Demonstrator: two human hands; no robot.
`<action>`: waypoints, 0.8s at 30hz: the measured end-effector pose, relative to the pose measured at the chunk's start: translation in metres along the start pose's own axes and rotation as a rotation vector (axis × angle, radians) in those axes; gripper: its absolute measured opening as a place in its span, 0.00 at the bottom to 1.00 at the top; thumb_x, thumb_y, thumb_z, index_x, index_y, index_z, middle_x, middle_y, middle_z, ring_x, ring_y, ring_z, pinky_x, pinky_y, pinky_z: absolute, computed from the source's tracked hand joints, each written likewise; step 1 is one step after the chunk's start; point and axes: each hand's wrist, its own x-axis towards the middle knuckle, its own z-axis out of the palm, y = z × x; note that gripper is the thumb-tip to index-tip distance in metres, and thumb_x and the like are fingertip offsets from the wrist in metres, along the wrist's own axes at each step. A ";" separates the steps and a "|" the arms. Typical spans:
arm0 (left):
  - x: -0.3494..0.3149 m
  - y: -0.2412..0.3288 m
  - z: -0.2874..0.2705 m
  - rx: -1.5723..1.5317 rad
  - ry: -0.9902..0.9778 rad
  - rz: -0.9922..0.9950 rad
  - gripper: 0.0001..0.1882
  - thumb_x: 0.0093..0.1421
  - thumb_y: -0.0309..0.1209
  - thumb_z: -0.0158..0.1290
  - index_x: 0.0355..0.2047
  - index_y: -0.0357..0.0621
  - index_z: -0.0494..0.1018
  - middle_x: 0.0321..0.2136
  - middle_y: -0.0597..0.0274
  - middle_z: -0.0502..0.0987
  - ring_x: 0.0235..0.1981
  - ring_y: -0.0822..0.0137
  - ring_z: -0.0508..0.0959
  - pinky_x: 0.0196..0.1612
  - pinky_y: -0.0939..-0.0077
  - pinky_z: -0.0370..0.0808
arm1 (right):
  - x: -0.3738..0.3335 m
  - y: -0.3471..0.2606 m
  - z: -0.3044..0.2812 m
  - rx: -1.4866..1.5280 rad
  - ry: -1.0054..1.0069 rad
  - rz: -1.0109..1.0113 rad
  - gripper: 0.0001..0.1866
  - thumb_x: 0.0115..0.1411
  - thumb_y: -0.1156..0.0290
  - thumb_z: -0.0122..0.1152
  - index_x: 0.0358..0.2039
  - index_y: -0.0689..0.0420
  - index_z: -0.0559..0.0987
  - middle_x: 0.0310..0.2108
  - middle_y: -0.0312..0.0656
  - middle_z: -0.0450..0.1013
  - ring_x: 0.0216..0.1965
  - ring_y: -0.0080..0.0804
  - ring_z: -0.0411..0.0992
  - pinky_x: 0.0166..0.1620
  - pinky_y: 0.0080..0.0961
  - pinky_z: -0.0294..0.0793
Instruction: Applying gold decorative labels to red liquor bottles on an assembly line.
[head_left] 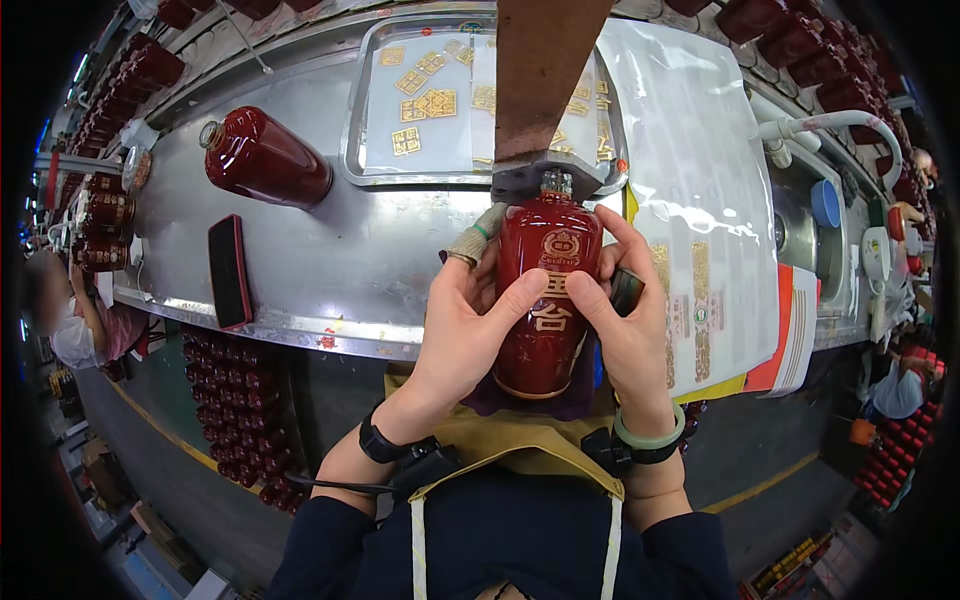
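A glossy dark red bottle (535, 365) with a clear glass neck leans toward me over the front edge of the metal bench, neck pointing away. It carries a gold emblem and pale and gold lettering decals. My left hand (470, 315) grips its left side, the thumb laid on the lettering; a knitted finger cover (475, 240) is on one of its fingers. From the right, my right hand (635, 310) holds the other side, its thumb also pressing near the decal. A dark object (626, 291), partly hidden, sits by the right fingers. Purple cloth (485, 402) shows under the bottle's base.
Beyond the bottle are a brown upright post (545, 80) and a metal tray (352, 150) of gold decals (428, 104). Another red bottle (265, 165) lies or stands left, near a phone (229, 270). Plastic-covered decal sheets (690, 200) lie right. People work at both sides.
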 end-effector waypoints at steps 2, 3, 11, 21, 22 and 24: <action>0.000 0.000 0.000 -0.005 -0.001 0.003 0.38 0.68 0.28 0.61 0.71 0.30 0.55 0.64 0.46 0.69 0.63 0.62 0.73 0.66 0.66 0.72 | 0.000 -0.001 0.000 -0.003 -0.005 0.011 0.36 0.62 0.69 0.74 0.67 0.63 0.68 0.35 0.27 0.61 0.36 0.15 0.58 0.41 0.13 0.61; 0.000 0.000 0.000 -0.004 -0.002 0.001 0.38 0.68 0.29 0.61 0.71 0.30 0.55 0.64 0.46 0.69 0.63 0.62 0.73 0.65 0.66 0.72 | 0.000 0.000 0.000 -0.002 -0.004 0.011 0.36 0.62 0.69 0.74 0.67 0.63 0.68 0.35 0.27 0.61 0.36 0.15 0.58 0.41 0.13 0.61; 0.000 0.000 0.001 0.019 0.000 0.008 0.37 0.68 0.30 0.61 0.71 0.31 0.55 0.63 0.46 0.70 0.62 0.63 0.74 0.64 0.67 0.73 | 0.001 0.001 -0.003 -0.056 -0.029 -0.008 0.35 0.64 0.70 0.70 0.68 0.64 0.66 0.37 0.28 0.62 0.37 0.15 0.60 0.43 0.13 0.62; -0.001 0.000 0.008 0.117 -0.001 0.029 0.44 0.62 0.25 0.65 0.72 0.33 0.51 0.64 0.48 0.69 0.62 0.62 0.74 0.65 0.65 0.73 | 0.033 -0.062 -0.028 -0.563 -0.077 -0.594 0.21 0.59 0.89 0.59 0.54 0.62 0.78 0.40 0.44 0.76 0.44 0.32 0.75 0.46 0.31 0.76; -0.001 0.001 0.009 0.119 0.007 0.019 0.43 0.63 0.23 0.64 0.72 0.36 0.52 0.63 0.51 0.70 0.62 0.63 0.74 0.65 0.65 0.72 | 0.036 -0.071 -0.025 -0.565 -0.074 -0.595 0.21 0.59 0.89 0.59 0.54 0.62 0.78 0.40 0.44 0.76 0.44 0.32 0.75 0.46 0.31 0.76; 0.000 -0.002 0.009 0.144 0.004 0.042 0.43 0.63 0.24 0.64 0.72 0.36 0.52 0.63 0.51 0.70 0.62 0.64 0.74 0.65 0.65 0.72 | 0.040 -0.082 -0.014 -0.742 -0.341 -0.776 0.17 0.57 0.89 0.61 0.47 0.62 0.83 0.36 0.44 0.79 0.39 0.40 0.76 0.43 0.32 0.77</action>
